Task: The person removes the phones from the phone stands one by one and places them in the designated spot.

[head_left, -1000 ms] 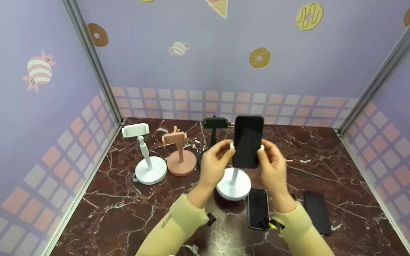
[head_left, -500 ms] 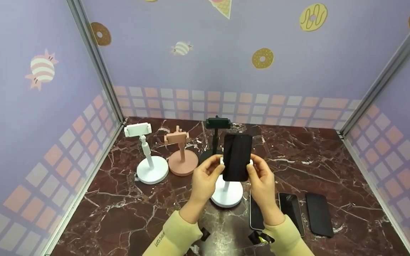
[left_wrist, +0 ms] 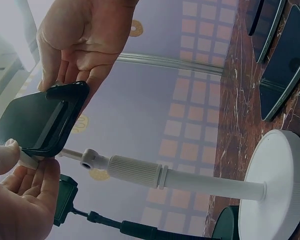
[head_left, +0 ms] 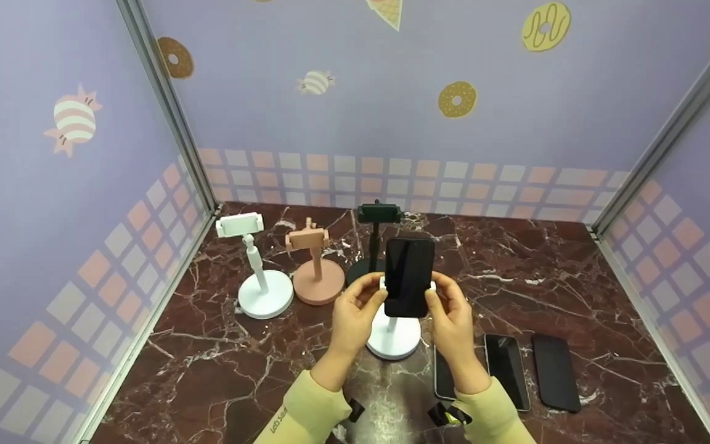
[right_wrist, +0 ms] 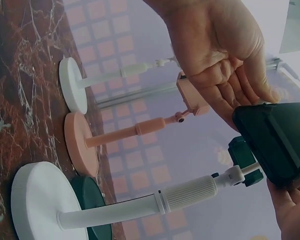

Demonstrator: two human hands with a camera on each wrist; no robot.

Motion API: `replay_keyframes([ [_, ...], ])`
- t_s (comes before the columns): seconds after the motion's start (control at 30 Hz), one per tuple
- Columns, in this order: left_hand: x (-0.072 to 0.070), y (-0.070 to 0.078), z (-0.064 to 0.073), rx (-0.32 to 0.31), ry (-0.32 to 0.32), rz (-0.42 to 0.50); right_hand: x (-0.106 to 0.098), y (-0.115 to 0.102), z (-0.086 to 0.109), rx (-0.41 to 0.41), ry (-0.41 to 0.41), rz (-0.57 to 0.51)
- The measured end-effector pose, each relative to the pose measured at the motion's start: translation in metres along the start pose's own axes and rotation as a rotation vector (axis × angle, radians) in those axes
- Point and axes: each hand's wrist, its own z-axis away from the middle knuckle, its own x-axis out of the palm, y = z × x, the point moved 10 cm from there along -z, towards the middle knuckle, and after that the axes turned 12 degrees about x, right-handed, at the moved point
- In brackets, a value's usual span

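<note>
A black phone (head_left: pixel 409 277) stands upright in the clamp of a white phone stand (head_left: pixel 386 343), its dark screen facing me. My left hand (head_left: pixel 352 319) pinches the white clamp end at the phone's left edge, thumb in front and fingers behind. On the opposite edge, my right hand (head_left: pixel 455 319) pinches the other end the same way. A white clamp piece (left_wrist: pixel 28 160) shows between thumb and fingers in the left wrist view. The right wrist view shows the stand's ribbed collar (right_wrist: pixel 192 192) and post below the phone.
Behind and left stand another white phone stand (head_left: pixel 265 295), a pink stand (head_left: pixel 318 282) and a dark green stand (head_left: pixel 378 213). Right of my right wrist lie a phone (head_left: pixel 506 370) and a black phone (head_left: pixel 555 372); another phone (head_left: pixel 444 376) is partly under that forearm. Patterned walls enclose the marble table.
Both hands have come down and slightly left with the phone and clamp, and the white stand's base has shifted nearer to me. Over the last half second the hands have barely moved.
</note>
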Motion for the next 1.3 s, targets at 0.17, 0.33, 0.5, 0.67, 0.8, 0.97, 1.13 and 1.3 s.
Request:
replay_keyframes([
  [0.17, 0.000, -0.003, 0.001, -0.021, 0.006, 0.015, -0.002, 0.000, 0.000, 0.009, 0.010, 0.059],
  [0.33, 0.001, -0.003, 0.002, -0.028, 0.009, 0.025, -0.002, -0.015, -0.002, -0.070, 0.043, 0.172],
  [0.5, 0.003, -0.003, 0.000, -0.042, -0.003, 0.053, 0.004, -0.058, -0.002, -0.339, 0.171, 0.406],
  [0.67, 0.004, -0.007, -0.002, -0.080, -0.013, 0.056, 0.033, -0.089, -0.009, -0.452, 0.190, 0.668],
  [0.8, 0.004, -0.008, -0.003, -0.101, -0.029, 0.017, 0.057, -0.095, -0.019, -0.417, 0.152, 0.856],
  [0.97, 0.003, -0.008, -0.004, -0.091, -0.045, -0.035, 0.075, -0.094, -0.025, -0.418, 0.138, 0.987],
  [1.13, 0.003, -0.009, -0.004, -0.095, -0.045, -0.037, 0.079, -0.090, -0.029, -0.412, 0.183, 1.052],
  [1.3, 0.002, -0.008, -0.003, -0.090, -0.049, -0.041, 0.081, -0.086, -0.032, -0.410, 0.239, 1.105],
])
